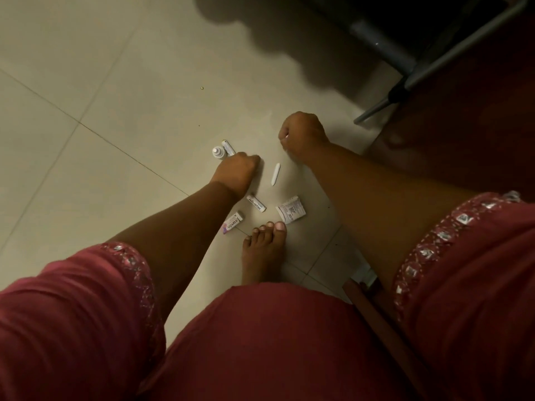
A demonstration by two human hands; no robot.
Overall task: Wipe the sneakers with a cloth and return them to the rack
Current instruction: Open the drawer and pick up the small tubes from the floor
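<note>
1. The person looks down at a tiled floor, both arms reaching toward it from red sleeves with a shiny patterned edge.
2. The left hand is low at the floor, among small items. Its fingers bend down, and their tips are hidden behind the back of the hand, so I cannot tell if this grip holds anything.
3. Just beside the left hand, on its far side, stand or lie a small white bottle and a white tube; the tube touches the hand or passes under it, which of the two is not clear.
4. The right hand is above the floor, apart from the items. It is clenched as a fist; a small pale spot shows at the fingers, but whether the grip holds something I cannot say.
5. Between the two hands lies a thin white stick-like piece on the floor.
6. Nearer to the person lie a small white box marked "Heybright", a box marked "carmlin" and a crumpled white packet.
7. A bare foot stands on the floor, its toes just beside the packet.
8. A grey metal frame is at the upper right, over a dark area.
9. The sneakers, the cloth and the rack do not show in this view, so their place cannot be told.
</note>
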